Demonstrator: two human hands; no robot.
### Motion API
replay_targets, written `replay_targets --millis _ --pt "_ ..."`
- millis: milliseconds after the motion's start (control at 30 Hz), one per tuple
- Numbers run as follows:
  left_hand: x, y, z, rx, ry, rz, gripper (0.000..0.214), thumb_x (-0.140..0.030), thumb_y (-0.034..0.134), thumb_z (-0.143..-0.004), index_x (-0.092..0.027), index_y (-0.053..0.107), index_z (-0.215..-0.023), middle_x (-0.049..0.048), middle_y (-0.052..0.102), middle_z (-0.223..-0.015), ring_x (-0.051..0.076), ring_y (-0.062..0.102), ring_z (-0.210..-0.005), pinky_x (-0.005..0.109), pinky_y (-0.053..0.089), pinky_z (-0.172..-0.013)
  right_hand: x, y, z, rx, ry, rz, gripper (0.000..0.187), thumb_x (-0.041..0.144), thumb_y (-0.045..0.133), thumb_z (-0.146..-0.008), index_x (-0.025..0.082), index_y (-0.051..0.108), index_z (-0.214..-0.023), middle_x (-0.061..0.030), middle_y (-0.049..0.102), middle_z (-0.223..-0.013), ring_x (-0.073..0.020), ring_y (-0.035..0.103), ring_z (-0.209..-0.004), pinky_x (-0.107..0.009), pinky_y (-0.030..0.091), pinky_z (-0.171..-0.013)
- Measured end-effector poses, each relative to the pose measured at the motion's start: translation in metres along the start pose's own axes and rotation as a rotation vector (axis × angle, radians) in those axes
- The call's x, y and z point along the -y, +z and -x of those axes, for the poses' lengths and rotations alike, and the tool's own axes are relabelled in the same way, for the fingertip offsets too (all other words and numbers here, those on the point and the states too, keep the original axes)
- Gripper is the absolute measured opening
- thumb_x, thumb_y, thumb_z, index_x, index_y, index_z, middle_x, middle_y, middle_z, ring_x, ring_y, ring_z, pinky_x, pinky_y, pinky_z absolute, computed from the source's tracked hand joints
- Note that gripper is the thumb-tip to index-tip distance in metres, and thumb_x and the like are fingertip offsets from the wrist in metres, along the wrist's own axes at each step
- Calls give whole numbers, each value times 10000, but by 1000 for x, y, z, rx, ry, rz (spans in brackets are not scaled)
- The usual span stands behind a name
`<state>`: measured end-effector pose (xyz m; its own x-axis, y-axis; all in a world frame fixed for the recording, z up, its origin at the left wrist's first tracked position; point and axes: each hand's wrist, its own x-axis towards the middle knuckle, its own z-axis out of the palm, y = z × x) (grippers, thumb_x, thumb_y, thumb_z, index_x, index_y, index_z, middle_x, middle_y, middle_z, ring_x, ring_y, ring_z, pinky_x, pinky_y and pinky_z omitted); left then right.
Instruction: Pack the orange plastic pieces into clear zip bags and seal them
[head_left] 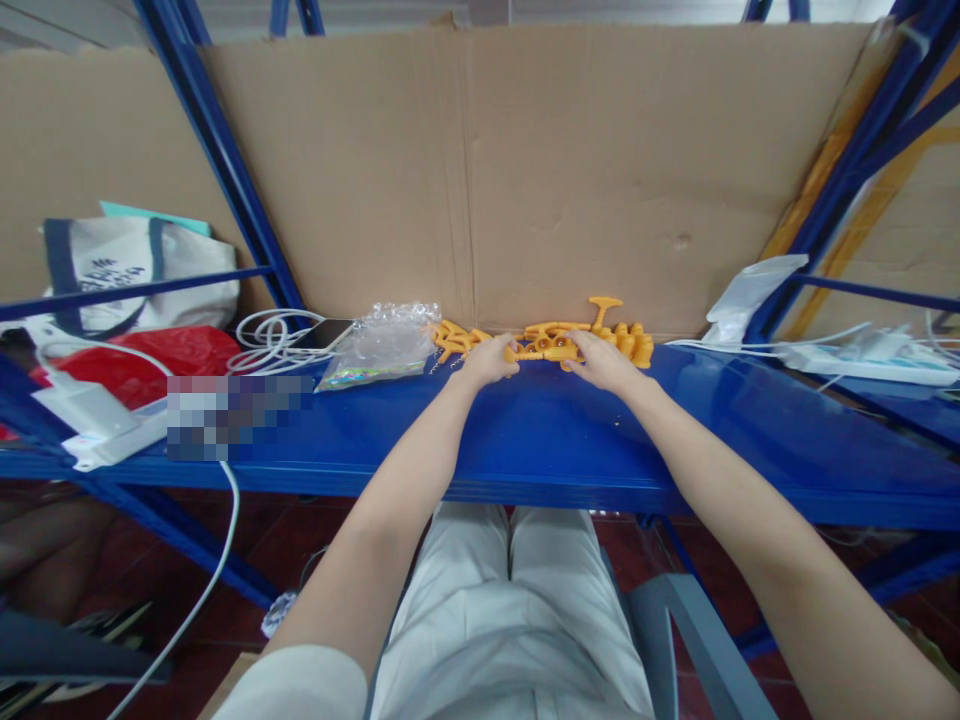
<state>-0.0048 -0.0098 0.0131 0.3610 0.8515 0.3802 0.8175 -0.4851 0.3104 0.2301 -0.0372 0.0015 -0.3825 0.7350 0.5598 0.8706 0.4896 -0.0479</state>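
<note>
The person's left hand (491, 360) and right hand (601, 362) reached across a glossy blue metal bench (555, 430) to small orange-yellow plastic pieces (551, 347) near its far edge. The pieces lay in a row, some between the hands, others to the left and right; several at the left end bore thin metal spirals, and one T-shaped orange-yellow piece (604, 305) stood up behind the right hand.

The step in hand looked to be two-handed handling of these pieces. Both hands had curled fingers with the thumbs towards the near side, but whether either grip was pinching a piece I cannot tell, since the fingers hid the contact. The next move probably called for separating fingers from neighbouring pieces with care.

At the far side a tall brown cardboard sheet (585, 180) limited reach. A clear plastic bag with multicoloured contents (379, 345) bounded the left, just beside the spirals; a crumpled white sheet (750, 295) stood well apart at the right. The widest room lay nearer, between the pieces and the bench's near edge, and rightward.
</note>
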Motion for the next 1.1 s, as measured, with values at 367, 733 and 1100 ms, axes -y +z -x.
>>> replay_targets --millis 367,733,1100 --pt "2 3 -1 -6 -6 38 285 -173 686 -718 -198 662 -1001 8 674 -797 197 643 -798 273 469 -734 -8 12 -2 -51 46 -284 430 257 645 -837 178 561 -1252 -151 667 -1175 -302 685 -1011 -523 551 -917" --pt "0 4 0 -40 9 -38 296 -224 686 -743 -210 660 -1037 44 720 -898 238 668 -897 299 489 -781 -22 17 -1 3 192 -670 342 307 749 -778 189 626 -1074 -117 684 -1127 -278 676 -1057 -563 538 -942" --pt "-2 3 1 -47 24 -28 285 -214 687 -755 -208 663 -1038 35 713 -862 224 667 -871 284 479 -771 -5 1 2 111 449 -906 442 617 698 -808 181 629 -798 -100 724 -754 -259 740 -773 -508 594 -853"
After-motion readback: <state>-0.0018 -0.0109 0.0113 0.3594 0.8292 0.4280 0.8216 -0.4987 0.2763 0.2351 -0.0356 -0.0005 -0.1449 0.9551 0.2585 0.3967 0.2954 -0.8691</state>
